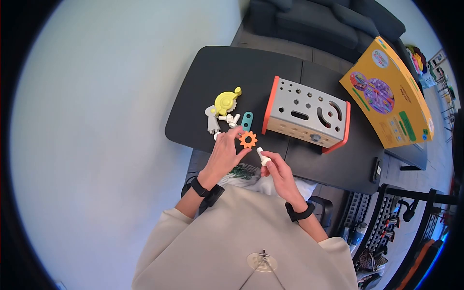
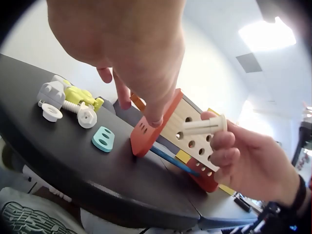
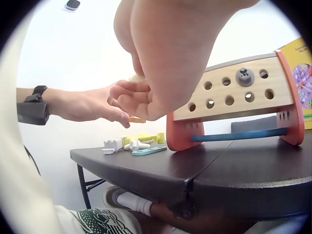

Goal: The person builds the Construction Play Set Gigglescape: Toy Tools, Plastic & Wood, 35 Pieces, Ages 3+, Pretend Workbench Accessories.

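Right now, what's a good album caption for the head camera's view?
Left fingers pinch an orange gear, right fingers hold a white peg, near a grey-topped toy bench on a black table.

Wall (image 1: 111,121): one, plain, pale, bluish-white, filling the left of the head frame.
Desk (image 1: 261,63): one, black, rounded corners, a seam crossing the top; centre of frame. Dark, slender leg (image 3: 84,185), lower left of the right wrist frame.
Sofa (image 1: 321,24): one, dark grey, with loose back cushions; upper right of the head frame.
Floor (image 1: 263,44): grey, with joint lines, between desk and sofa.
Rack (image 1: 378,212): one, black, perforated, assorted small goods; lower right.
Ceiling (image 2: 278,73): white; upper right of the left wrist frame.
Light (image 2: 268,35): one, bright white, glaring.
Panel (image 2: 252,63): one, grey, squarish, below the light.
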Motion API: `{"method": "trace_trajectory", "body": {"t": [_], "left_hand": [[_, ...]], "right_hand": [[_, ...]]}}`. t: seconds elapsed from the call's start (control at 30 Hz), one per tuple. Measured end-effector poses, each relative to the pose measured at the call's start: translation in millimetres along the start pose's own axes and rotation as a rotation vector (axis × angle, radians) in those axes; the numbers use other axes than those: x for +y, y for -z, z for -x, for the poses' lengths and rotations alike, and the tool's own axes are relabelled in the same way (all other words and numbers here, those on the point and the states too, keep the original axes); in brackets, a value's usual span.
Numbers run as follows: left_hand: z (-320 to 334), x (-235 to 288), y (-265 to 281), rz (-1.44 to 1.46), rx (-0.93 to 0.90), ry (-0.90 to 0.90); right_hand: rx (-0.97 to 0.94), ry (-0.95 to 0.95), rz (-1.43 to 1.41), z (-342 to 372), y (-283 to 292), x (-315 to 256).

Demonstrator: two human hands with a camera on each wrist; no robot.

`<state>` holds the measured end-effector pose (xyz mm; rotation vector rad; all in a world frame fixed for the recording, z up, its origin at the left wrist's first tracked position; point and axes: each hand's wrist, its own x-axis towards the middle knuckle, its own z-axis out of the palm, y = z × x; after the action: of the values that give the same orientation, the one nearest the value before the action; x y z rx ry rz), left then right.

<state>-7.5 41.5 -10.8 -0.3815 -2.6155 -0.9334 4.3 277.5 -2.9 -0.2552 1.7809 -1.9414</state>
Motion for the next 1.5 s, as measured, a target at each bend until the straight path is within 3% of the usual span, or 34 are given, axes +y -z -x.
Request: {"method": "trace_trajectory", "body": {"t": [0.37, 0.57, 0.67, 0.77, 0.93, 1.2, 1.27, 1.5], "left_hand": [[-20.4, 30.4, -26.2, 0.005, 0.033, -0.404], [-35.6, 43.2, -35.1, -0.046, 0.016, -0.584], [-44.2, 42.9, -38.9, -0.03, 0.005, -0.657], [-53.2, 45.0, -36.9, -0.046, -0.027, -0.737], [-57.3, 43.8, -42.9, -0.017, -0.038, -0.745], [-81.7, 35.6, -32.5, -0.008, -0.022, -0.694], [-99.1, 43.0, -15.7, -0.17, -0.086, -0.587], [-140.3, 56.9, -6.2, -0.203, -0.25, -0.506]], "right_hand": [[0.062, 0.055, -0.052, 2.2, 18.3, -7.8], [0.279, 0.15, -0.039, 1.6, 21.8, 4.1], [0.35, 0.097, 0.052, 0.7, 31.4, 6.9], [0.286, -0.005, 0.049, -1.9, 40.7, 15.7], [0.314, 0.162, -0.027, -9.4, 45.6, 13.6], [0.375, 0.168, 0.13, -18.8, 53.8, 8.9], [0.383, 0.155, 0.177, -19.1, 53.1, 8.2], [0.41, 0.149, 0.195, -21.5, 48.7, 10.9]]}}
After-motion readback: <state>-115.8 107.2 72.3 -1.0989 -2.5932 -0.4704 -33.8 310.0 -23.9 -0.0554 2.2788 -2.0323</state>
